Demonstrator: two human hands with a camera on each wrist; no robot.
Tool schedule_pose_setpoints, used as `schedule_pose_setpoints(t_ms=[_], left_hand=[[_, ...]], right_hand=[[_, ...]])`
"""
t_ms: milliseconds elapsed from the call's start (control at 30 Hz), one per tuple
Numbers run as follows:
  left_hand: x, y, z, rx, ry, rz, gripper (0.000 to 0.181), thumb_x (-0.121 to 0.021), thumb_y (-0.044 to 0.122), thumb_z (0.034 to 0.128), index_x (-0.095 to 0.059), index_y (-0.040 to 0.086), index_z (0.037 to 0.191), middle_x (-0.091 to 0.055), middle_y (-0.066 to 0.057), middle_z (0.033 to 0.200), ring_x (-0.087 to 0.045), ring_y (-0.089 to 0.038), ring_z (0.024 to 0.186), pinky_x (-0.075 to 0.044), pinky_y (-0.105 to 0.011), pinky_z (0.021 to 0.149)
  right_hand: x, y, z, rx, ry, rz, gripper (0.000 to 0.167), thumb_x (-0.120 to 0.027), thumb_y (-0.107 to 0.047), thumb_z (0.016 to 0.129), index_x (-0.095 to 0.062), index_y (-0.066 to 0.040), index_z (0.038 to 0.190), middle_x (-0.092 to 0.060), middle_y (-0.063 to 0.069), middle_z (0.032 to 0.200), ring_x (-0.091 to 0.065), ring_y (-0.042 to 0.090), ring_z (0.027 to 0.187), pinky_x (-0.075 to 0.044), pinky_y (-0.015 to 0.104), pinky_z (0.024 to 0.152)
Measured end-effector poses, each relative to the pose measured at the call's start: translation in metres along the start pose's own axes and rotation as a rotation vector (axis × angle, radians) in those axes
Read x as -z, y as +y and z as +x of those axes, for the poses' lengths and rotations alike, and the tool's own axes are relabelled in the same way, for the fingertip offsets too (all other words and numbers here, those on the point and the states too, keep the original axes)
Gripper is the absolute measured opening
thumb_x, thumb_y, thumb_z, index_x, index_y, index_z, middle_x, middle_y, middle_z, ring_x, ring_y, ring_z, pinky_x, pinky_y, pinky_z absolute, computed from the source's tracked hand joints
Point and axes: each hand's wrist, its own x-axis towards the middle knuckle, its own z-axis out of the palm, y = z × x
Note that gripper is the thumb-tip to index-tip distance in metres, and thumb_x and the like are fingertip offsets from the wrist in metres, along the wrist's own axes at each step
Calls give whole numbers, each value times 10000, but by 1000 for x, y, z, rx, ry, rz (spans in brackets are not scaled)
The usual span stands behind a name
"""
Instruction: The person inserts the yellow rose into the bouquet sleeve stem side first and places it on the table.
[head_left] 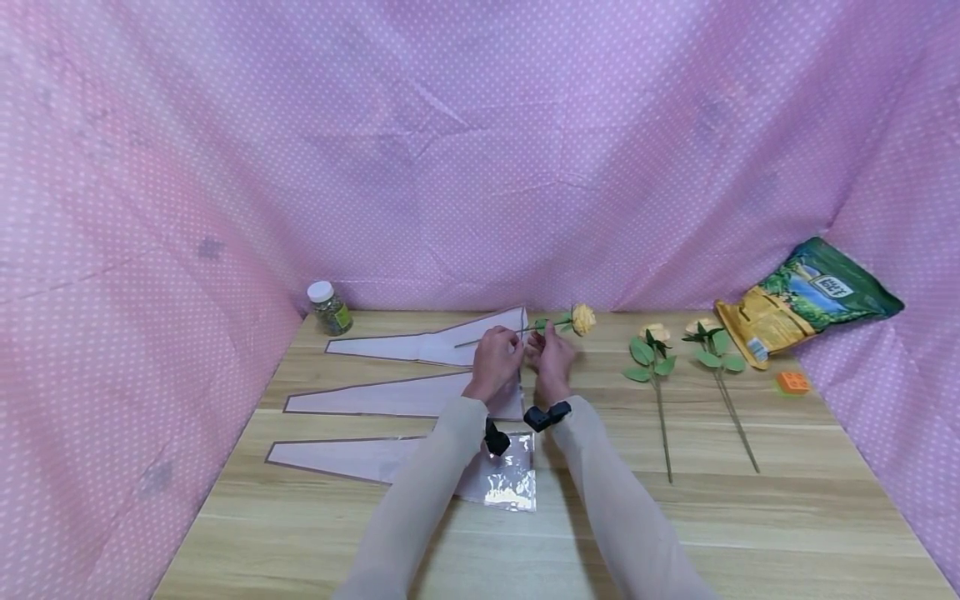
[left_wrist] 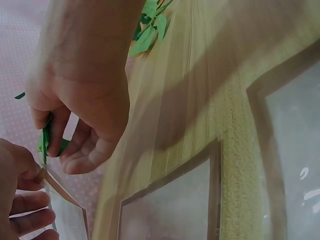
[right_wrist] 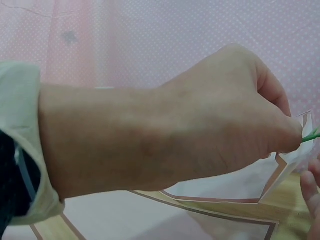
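Note:
A yellow rose (head_left: 583, 319) lies sideways over the farthest tapered flower sleeve (head_left: 427, 346), its stem inside the sleeve's outline and its bloom beyond the wide mouth. My right hand (head_left: 553, 358) pinches the green stem (left_wrist: 46, 137) near the leaves. At the sleeve's mouth, my left hand (head_left: 497, 360) grips the rim between thumb and fingers; the right wrist view shows this left hand (right_wrist: 215, 120) large, its fingertips partly hidden. Two more sleeves, a middle one (head_left: 390, 398) and a near one (head_left: 337, 456), lie flat, the near one partly under my left forearm.
Two yellow roses, one (head_left: 657, 375) beside another (head_left: 718, 367), lie right of my hands. A green and yellow bag (head_left: 810, 300) leans at the back right, near an orange block (head_left: 792, 382). A white-lidded jar (head_left: 330, 308) stands at the back left. Pink dotted cloth (head_left: 480, 167) surrounds the table.

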Motion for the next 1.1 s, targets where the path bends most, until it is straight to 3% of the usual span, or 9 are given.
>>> schedule_pose_setpoints(t_ms=[133,333,600,833,1100], left_hand=[[0,1,0,4,-4,2,151,-665,130,913,-751,41,826,-740,-122,1012,-683,-278,984,-549,-391,891],[0,2,0,20,-24,-10,159,-662,148,919,-746,44,832,-738,-126,1034,-681,-282,997,-550,-395,894],[-2,2,-1,15,-15,-3,171,-669,165,923,-741,47,823,-739,-118,1034,-684,-275,993,-557,-392,876],[0,4,-1,14,-20,1,159,-664,154,923,-743,50,834,-737,-117,1037,-682,-269,994,-553,-385,883],[1,5,-1,6,-17,-10,149,-660,140,923,-750,49,847,-738,-114,1051,-684,-265,1012,-555,-381,896]], right_hand=[[0,-1,0,42,34,39,220,-648,-306,967,-697,-93,981,-753,127,948,-729,150,815,-601,285,736],[3,-2,3,126,52,50,135,-630,-168,980,-648,-43,1028,-746,131,886,-730,174,772,-573,257,600],[6,-5,2,84,99,33,229,-627,-247,985,-673,-43,1078,-668,-24,763,-643,83,674,-547,229,591],[5,-8,2,100,129,59,110,-657,-197,965,-614,-96,959,-662,-22,855,-702,150,761,-544,224,572],[4,-8,3,82,118,36,144,-645,-220,974,-639,-83,1019,-661,-30,964,-684,88,775,-559,220,622]])
